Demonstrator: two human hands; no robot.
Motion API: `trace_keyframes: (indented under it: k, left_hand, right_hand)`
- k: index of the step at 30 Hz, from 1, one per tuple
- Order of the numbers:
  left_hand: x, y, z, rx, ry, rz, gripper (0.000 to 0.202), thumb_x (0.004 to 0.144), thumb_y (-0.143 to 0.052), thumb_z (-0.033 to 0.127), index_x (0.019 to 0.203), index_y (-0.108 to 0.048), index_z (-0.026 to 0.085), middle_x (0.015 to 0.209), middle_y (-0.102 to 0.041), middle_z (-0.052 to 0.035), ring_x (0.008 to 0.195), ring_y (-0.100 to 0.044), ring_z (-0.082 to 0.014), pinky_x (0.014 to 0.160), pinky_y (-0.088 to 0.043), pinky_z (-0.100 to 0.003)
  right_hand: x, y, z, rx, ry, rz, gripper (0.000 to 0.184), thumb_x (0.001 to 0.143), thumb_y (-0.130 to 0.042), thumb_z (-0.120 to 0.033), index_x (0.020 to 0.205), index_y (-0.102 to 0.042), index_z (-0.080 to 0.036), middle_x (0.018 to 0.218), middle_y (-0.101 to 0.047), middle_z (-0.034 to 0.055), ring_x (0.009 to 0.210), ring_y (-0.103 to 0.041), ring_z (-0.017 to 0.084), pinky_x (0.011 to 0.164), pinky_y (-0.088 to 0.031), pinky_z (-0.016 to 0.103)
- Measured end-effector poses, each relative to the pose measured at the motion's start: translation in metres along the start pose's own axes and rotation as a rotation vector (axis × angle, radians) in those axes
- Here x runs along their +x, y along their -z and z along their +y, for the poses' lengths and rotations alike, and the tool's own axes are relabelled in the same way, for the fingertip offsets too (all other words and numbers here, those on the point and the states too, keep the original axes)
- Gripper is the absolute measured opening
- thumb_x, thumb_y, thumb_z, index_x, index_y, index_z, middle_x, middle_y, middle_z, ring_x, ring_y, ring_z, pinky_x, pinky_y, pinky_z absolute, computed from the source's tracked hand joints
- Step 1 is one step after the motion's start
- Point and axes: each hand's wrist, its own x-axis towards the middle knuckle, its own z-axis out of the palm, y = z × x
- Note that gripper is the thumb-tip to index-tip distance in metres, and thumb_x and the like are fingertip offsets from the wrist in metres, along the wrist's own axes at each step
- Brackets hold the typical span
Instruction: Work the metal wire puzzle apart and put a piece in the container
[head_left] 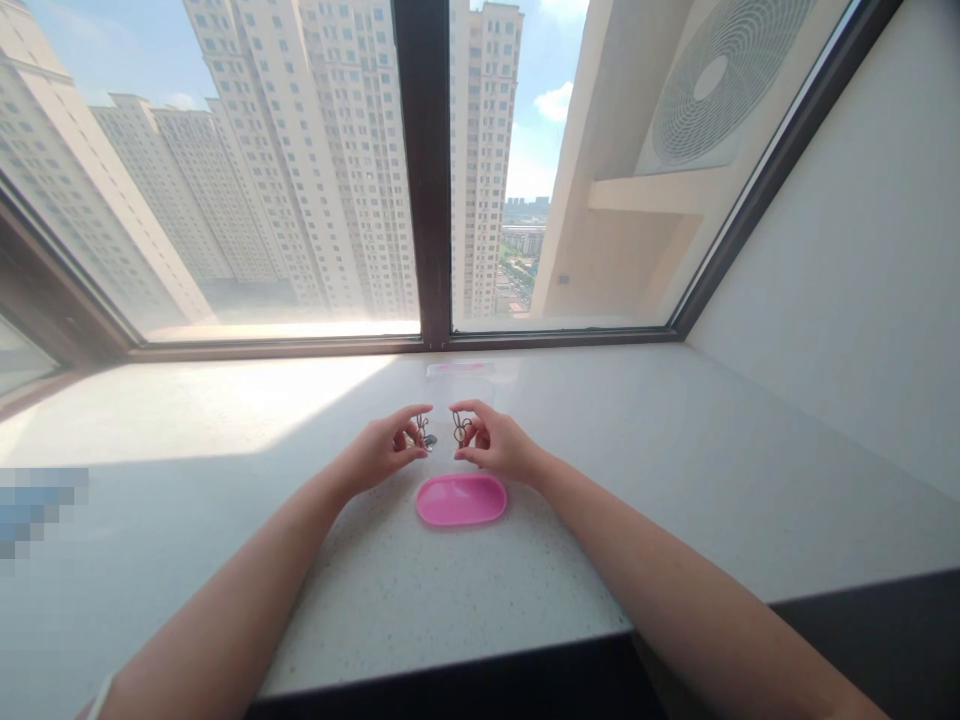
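Note:
Both hands are raised over the white sill, close together and facing each other. My left hand [386, 440] is closed, its thumb and fingers pinching a small brown looped piece [421, 426]. A shiny silvery bit [430, 441] shows beside its fingertips; I cannot tell whether it is attached. Between the thumb and fingers of my right hand [495, 440] is a similar brown looped piece [460, 428], with a pale round spot in the middle. Just below the hands, towards me, lies a shallow pink oval tray [461, 501] with nothing visible in it.
Behind the hands, near the window, lies a clear plastic item [461, 369] with a pink streak. A dark window frame [435, 180] borders the sill [600, 430] at the back. The white wall [847, 250] stands at right. The sill's front edge drops to a dark area.

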Motion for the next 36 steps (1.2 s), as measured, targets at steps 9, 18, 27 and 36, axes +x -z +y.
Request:
trace_keyframes:
  k: [9, 18, 27, 36]
  left_hand:
    - [-0.0008, 0.0015, 0.0032, 0.011, -0.029, 0.025, 0.057, 0.078, -0.063, 0.031, 0.13, -0.041, 0.023, 0.077, -0.058, 0.0026, 0.051, -0.042, -0.0074, 0.051, -0.038, -0.021]
    - [-0.0009, 0.0019, 0.0055, 0.014, -0.022, 0.019, 0.058, 0.079, -0.063, 0.031, 0.131, -0.039, 0.023, 0.076, -0.058, 0.0035, 0.051, -0.042, -0.0073, 0.052, -0.037, -0.021]
    - [-0.0013, 0.0015, 0.0041, 0.015, -0.026, 0.016, 0.056, 0.079, -0.061, 0.033, 0.13, -0.04, 0.024, 0.078, -0.058, 0.0026, 0.052, -0.043, -0.0077, 0.053, -0.04, -0.022]
    - [-0.0011, 0.0017, 0.0035, 0.017, -0.019, 0.007, 0.055, 0.079, -0.061, 0.029, 0.13, -0.041, 0.024, 0.079, -0.058, 0.0027, 0.052, -0.044, -0.0077, 0.054, -0.04, -0.022]
  right_hand:
    - [-0.0005, 0.0007, -0.0011, -0.034, 0.013, 0.007, 0.06, 0.071, -0.072, -0.025, 0.124, -0.045, -0.022, 0.071, -0.06, -0.0029, 0.053, -0.046, 0.008, 0.054, -0.04, 0.021]
    - [-0.001, 0.001, -0.0018, -0.028, 0.004, 0.002, 0.061, 0.07, -0.073, -0.025, 0.125, -0.045, -0.022, 0.071, -0.061, -0.0028, 0.053, -0.046, 0.008, 0.054, -0.04, 0.021]
    - [-0.0003, 0.0007, -0.0035, -0.02, -0.011, -0.012, 0.062, 0.07, -0.072, -0.024, 0.126, -0.045, -0.022, 0.072, -0.062, -0.0023, 0.053, -0.046, 0.009, 0.054, -0.04, 0.021]
    - [-0.0005, 0.0007, -0.0026, -0.022, -0.004, -0.01, 0.062, 0.07, -0.072, -0.023, 0.125, -0.045, -0.022, 0.072, -0.062, -0.0022, 0.053, -0.047, 0.009, 0.054, -0.04, 0.022]
